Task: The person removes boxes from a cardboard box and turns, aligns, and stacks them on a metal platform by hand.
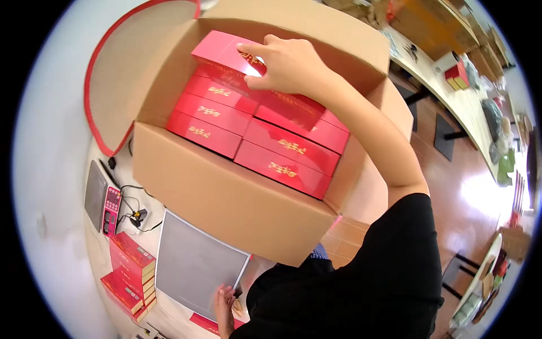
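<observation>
An open cardboard carton [226, 209] holds rows of red boxes [206, 131] with gold lettering. My right hand [282, 65] reaches over the carton, thumb and fingers spanning a red box [217, 45] in the top layer. Glare shows between the fingertips, and a blurred red edge lies below the palm. Low in the view, my left hand [224, 308] is beside the lower right edge of a flat grey panel [195, 263], its fingers slightly apart and partly blurred, with nothing visible in them.
Stacked red boxes [132, 274] stand at the lower left, below a scale with a pink keypad [112, 206] and black cables. A round, red-edged panel [127, 73] leans left of the carton. Along the right runs a long table [435, 85] bearing assorted goods.
</observation>
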A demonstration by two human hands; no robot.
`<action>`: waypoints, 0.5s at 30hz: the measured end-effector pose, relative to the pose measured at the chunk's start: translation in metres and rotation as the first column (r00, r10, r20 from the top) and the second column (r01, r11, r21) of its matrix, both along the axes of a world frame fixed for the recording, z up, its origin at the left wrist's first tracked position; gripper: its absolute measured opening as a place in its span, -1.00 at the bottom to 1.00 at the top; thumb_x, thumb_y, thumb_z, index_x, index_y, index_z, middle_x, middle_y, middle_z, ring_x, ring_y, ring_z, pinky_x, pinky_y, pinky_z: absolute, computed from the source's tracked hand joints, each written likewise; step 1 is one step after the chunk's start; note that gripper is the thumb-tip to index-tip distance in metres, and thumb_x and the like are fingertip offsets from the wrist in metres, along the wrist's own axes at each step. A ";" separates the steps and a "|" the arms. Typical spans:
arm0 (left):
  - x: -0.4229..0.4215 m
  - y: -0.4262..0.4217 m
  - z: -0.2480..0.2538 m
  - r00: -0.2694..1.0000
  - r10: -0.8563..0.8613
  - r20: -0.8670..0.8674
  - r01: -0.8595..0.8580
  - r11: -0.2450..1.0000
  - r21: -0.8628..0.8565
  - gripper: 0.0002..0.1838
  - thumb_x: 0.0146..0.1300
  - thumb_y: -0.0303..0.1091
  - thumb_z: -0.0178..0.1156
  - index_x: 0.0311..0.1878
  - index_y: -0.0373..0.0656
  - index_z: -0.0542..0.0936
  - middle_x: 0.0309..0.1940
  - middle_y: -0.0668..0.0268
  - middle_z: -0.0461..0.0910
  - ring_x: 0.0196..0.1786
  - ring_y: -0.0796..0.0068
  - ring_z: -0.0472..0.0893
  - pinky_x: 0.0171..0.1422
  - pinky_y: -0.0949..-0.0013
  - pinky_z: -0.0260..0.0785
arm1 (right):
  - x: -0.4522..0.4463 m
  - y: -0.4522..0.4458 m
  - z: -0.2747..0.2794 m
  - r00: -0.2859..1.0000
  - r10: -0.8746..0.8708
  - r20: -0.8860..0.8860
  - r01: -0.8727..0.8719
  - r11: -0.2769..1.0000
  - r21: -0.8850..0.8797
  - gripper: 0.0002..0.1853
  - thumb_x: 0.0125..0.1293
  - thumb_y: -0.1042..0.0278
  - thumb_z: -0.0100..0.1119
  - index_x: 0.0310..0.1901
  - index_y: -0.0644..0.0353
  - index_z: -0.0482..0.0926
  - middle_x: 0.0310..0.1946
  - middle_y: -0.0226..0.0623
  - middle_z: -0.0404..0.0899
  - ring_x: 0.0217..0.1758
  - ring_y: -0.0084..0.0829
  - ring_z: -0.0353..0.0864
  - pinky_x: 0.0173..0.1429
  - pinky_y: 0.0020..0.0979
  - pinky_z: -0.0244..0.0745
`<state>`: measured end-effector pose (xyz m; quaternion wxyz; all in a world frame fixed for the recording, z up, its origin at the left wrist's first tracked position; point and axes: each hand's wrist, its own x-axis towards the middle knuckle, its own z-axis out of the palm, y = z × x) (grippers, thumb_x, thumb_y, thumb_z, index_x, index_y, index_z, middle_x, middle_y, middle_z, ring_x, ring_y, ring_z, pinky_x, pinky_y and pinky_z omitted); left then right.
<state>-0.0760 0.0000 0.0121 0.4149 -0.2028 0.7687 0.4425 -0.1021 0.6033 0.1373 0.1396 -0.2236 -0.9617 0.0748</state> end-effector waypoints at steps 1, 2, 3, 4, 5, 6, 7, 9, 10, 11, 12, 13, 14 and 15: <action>0.004 0.001 0.001 1.000 0.022 0.009 -0.022 1.000 0.007 -0.51 0.47 -0.05 -0.07 0.30 -0.16 0.35 0.08 0.19 0.53 0.07 0.40 0.55 0.12 0.38 0.37 | -0.024 0.009 -0.008 0.999 0.002 0.054 -0.004 0.999 0.037 -0.41 0.05 -0.12 0.21 0.14 -0.13 0.56 -0.27 -0.14 0.54 -0.29 -0.17 0.63 -0.19 -0.22 0.54; 0.008 0.000 0.003 0.999 0.052 0.018 -0.052 0.999 0.012 -0.52 0.47 -0.06 -0.07 0.30 -0.16 0.34 0.07 0.19 0.53 0.05 0.40 0.56 0.10 0.40 0.38 | -0.049 0.021 -0.024 0.999 -0.014 0.030 0.011 0.996 0.084 -0.44 0.05 -0.09 0.23 0.11 -0.11 0.57 -0.25 -0.14 0.54 -0.25 -0.16 0.63 -0.18 -0.20 0.54; 0.012 -0.003 0.003 0.996 0.093 -0.003 -0.093 0.995 0.018 -0.52 0.47 -0.06 -0.07 0.30 -0.16 0.34 0.07 0.19 0.53 0.05 0.40 0.56 0.10 0.40 0.38 | -0.080 0.034 -0.044 1.000 -0.022 0.002 0.022 0.991 0.128 -0.46 0.04 -0.07 0.25 0.08 -0.09 0.57 -0.23 -0.13 0.54 -0.20 -0.15 0.63 -0.16 -0.19 0.55; 0.018 -0.008 0.004 0.992 0.126 -0.006 -0.126 0.992 0.021 -0.53 0.47 -0.08 -0.08 0.29 -0.17 0.35 0.06 0.20 0.54 0.04 0.41 0.56 0.10 0.40 0.38 | -0.106 0.047 -0.066 0.995 -0.022 -0.097 0.041 0.980 0.196 -0.48 0.04 -0.03 0.28 0.06 -0.07 0.57 -0.22 -0.14 0.54 -0.16 -0.15 0.61 -0.15 -0.18 0.55; 0.024 -0.012 0.004 0.987 0.162 -0.007 -0.162 0.987 0.025 -0.54 0.48 -0.10 -0.08 0.29 -0.18 0.35 0.05 0.20 0.54 0.03 0.42 0.56 0.09 0.41 0.38 | -0.127 0.061 -0.088 0.981 -0.013 -0.194 0.064 0.964 0.257 -0.50 0.03 0.01 0.30 0.05 -0.06 0.57 -0.21 -0.15 0.54 -0.11 -0.16 0.60 -0.14 -0.17 0.55; 0.031 -0.018 0.003 0.981 0.195 -0.009 -0.195 0.980 0.031 -0.56 0.48 -0.12 -0.10 0.28 -0.19 0.36 0.04 0.22 0.54 0.04 0.43 0.55 0.10 0.41 0.37 | -0.148 0.074 -0.110 0.978 -0.069 -0.198 0.122 0.955 0.272 -0.53 0.04 0.06 0.28 0.03 -0.03 0.59 -0.13 -0.13 0.53 0.00 -0.14 0.55 -0.04 -0.14 0.52; 0.039 -0.025 0.004 0.970 0.242 -0.022 -0.241 0.970 0.035 -0.56 0.48 -0.12 -0.10 0.28 -0.19 0.36 0.04 0.22 0.54 0.04 0.43 0.55 0.10 0.41 0.37 | -0.161 0.076 -0.115 0.971 -0.127 -0.202 0.183 0.941 0.285 -0.57 0.06 0.11 0.26 0.01 -0.01 0.60 -0.04 -0.10 0.53 0.11 -0.13 0.51 0.05 -0.11 0.49; 0.052 -0.040 0.004 0.967 0.255 -0.028 -0.254 0.967 0.020 -0.50 0.48 -0.03 -0.12 0.32 -0.17 0.33 0.08 0.21 0.52 0.07 0.39 0.55 0.11 0.37 0.39 | -0.167 0.068 -0.124 0.954 -0.267 -0.137 0.293 0.927 0.234 -0.47 0.06 0.19 0.30 0.14 -0.07 0.52 0.07 -0.13 0.46 0.19 -0.15 0.41 0.17 -0.07 0.38; 0.061 -0.047 0.002 0.960 0.277 -0.033 -0.276 0.961 0.021 -0.49 0.47 -0.01 -0.11 0.32 -0.13 0.34 0.09 0.21 0.51 0.09 0.38 0.53 0.13 0.34 0.37 | -0.165 0.066 -0.128 0.958 -0.248 -0.145 0.283 0.906 0.315 -0.40 0.05 0.21 0.32 0.21 -0.09 0.46 0.09 -0.14 0.44 0.20 -0.15 0.39 0.19 -0.06 0.35; 0.069 -0.053 -0.002 0.950 0.311 -0.031 -0.310 0.950 0.035 -0.49 0.47 -0.01 -0.11 0.32 -0.13 0.34 0.09 0.21 0.51 0.09 0.38 0.53 0.13 0.34 0.37 | -0.165 0.067 -0.134 0.961 -0.230 -0.156 0.274 0.875 0.400 -0.33 0.04 0.23 0.33 0.27 -0.11 0.39 0.10 -0.16 0.42 0.21 -0.16 0.36 0.20 -0.05 0.33; 0.076 -0.059 -0.008 0.944 0.329 -0.026 -0.328 0.944 0.039 -0.47 0.46 0.03 -0.10 0.33 -0.12 0.33 0.09 0.20 0.51 0.09 0.36 0.53 0.13 0.32 0.37 | -0.166 0.067 -0.140 0.942 -0.270 -0.199 0.331 0.844 0.422 -0.29 0.04 0.21 0.33 0.29 -0.12 0.36 0.09 -0.17 0.42 0.21 -0.17 0.36 0.21 -0.06 0.31; 0.083 -0.064 -0.015 0.937 0.349 -0.020 -0.348 0.936 0.048 -0.45 0.45 0.06 -0.09 0.33 -0.11 0.32 0.10 0.20 0.51 0.09 0.34 0.54 0.14 0.30 0.37 | -0.168 0.068 -0.144 0.920 -0.304 -0.247 0.386 0.809 0.443 -0.26 0.04 0.20 0.34 0.32 -0.13 0.32 0.09 -0.17 0.42 0.22 -0.17 0.35 0.22 -0.07 0.30; 0.089 -0.070 -0.026 0.922 0.386 -0.029 -0.381 0.918 0.111 -0.44 0.44 0.04 -0.03 0.30 -0.19 0.33 0.05 0.14 0.53 0.05 0.33 0.56 0.09 0.28 0.40 | -0.173 0.067 -0.144 0.901 -0.384 -0.203 0.434 0.817 0.380 -0.25 0.04 0.16 0.35 0.32 -0.11 0.31 0.09 -0.18 0.42 0.21 -0.18 0.36 0.22 -0.08 0.30; 0.089 -0.066 -0.026 0.913 0.407 -0.014 -0.403 0.908 0.112 -0.43 0.43 0.03 0.00 0.30 -0.22 0.33 0.03 0.10 0.52 0.02 0.31 0.56 0.07 0.28 0.42 | -0.180 0.063 -0.137 0.880 -0.449 -0.156 0.475 0.820 0.319 -0.24 0.04 0.12 0.36 0.32 -0.09 0.31 0.09 -0.18 0.43 0.20 -0.18 0.37 0.22 -0.09 0.31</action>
